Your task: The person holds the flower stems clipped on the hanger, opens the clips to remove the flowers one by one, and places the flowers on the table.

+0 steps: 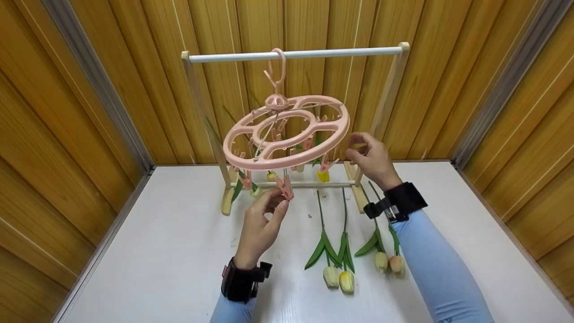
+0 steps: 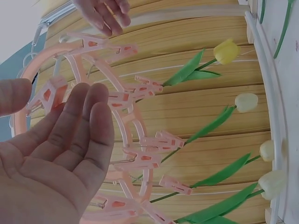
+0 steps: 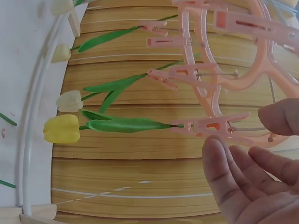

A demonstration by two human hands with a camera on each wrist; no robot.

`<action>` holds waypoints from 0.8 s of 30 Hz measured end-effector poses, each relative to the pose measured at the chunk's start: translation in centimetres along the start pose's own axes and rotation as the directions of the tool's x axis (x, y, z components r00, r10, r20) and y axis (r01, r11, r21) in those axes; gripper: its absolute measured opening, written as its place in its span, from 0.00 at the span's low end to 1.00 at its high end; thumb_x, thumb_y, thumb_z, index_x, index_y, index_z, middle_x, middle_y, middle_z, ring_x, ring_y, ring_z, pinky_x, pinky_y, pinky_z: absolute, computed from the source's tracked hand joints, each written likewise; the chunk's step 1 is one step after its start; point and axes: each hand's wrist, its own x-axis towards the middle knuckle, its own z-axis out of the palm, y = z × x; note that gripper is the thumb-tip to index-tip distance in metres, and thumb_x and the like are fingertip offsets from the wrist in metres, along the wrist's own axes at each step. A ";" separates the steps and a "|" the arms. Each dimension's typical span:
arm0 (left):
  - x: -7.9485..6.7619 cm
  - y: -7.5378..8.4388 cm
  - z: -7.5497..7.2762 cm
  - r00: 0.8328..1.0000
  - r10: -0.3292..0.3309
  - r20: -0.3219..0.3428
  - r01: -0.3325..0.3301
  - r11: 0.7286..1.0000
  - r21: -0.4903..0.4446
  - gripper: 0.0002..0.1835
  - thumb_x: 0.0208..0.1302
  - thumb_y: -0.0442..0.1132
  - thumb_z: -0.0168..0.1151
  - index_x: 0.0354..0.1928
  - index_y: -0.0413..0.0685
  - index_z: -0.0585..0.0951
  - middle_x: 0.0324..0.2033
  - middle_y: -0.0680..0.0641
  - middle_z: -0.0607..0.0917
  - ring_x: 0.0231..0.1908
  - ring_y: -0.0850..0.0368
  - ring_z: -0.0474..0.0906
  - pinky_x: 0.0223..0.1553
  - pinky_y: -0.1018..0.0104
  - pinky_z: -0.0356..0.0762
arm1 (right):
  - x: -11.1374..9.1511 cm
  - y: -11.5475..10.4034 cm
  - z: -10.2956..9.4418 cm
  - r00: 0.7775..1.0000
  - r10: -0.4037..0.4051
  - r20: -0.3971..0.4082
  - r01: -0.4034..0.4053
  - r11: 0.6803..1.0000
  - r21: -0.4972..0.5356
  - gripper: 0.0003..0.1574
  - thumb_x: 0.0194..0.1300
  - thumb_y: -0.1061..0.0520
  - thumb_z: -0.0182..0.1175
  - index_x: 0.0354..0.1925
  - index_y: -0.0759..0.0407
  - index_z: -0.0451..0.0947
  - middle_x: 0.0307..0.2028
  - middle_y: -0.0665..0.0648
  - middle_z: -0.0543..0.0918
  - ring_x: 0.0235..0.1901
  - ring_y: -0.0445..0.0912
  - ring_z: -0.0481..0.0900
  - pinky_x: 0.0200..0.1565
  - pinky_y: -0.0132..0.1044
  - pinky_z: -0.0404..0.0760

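A pink round clip hanger (image 1: 287,163) hangs tilted, with several tulips clipped head-down under it. My left hand (image 1: 262,226) is at the near rim, fingertips beside a dangling pink clip (image 1: 284,187). In the left wrist view, that clip (image 2: 49,94) lies between the spread thumb and loosely bent fingers; firm contact cannot be made out. My right hand (image 1: 374,159) is just off the hanger's right side, thumb and fingers apart. In the right wrist view, it is near the clip (image 3: 212,126) bearing a yellow tulip (image 3: 62,129), with nothing pinched.
The hanger's hook sits over the white rod (image 1: 341,53) of a wooden-legged stand (image 1: 390,98). Several pale tulips lie on the white table (image 1: 179,251), among them one pale tulip (image 1: 331,277) in front of the stand and one peach tulip (image 1: 397,264) by the right forearm.
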 end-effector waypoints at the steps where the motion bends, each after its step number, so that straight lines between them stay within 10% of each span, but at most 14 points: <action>1: 0.0 0.0 0.1 1.000 0.000 0.005 0.000 1.000 -0.002 0.14 0.76 0.38 0.60 0.57 0.38 0.83 0.42 0.43 0.88 0.40 0.55 0.83 0.41 0.65 0.82 | 0.4 0.0 0.0 1.000 0.012 0.002 -0.012 1.000 0.014 0.26 0.70 0.67 0.59 0.65 0.72 0.72 0.59 0.72 0.77 0.34 0.38 0.80 0.38 0.25 0.82; 16: -0.2 -0.2 0.5 1.000 0.015 0.013 -0.015 1.000 0.022 0.10 0.75 0.38 0.61 0.48 0.38 0.84 0.37 0.48 0.88 0.37 0.57 0.83 0.40 0.62 0.83 | 4.4 -0.1 1.2 0.995 0.074 0.070 -0.083 0.987 0.137 0.38 0.71 0.62 0.62 0.75 0.65 0.63 0.69 0.67 0.71 0.38 0.41 0.79 0.38 0.27 0.80; 24: -0.3 -0.2 0.4 0.997 0.075 0.019 -0.075 0.997 0.026 0.08 0.74 0.36 0.62 0.48 0.39 0.84 0.36 0.48 0.88 0.35 0.57 0.83 0.38 0.63 0.83 | 5.2 0.1 1.7 0.991 0.085 0.101 -0.095 0.990 0.107 0.47 0.64 0.66 0.65 0.78 0.64 0.59 0.72 0.67 0.69 0.61 0.54 0.70 0.47 0.26 0.74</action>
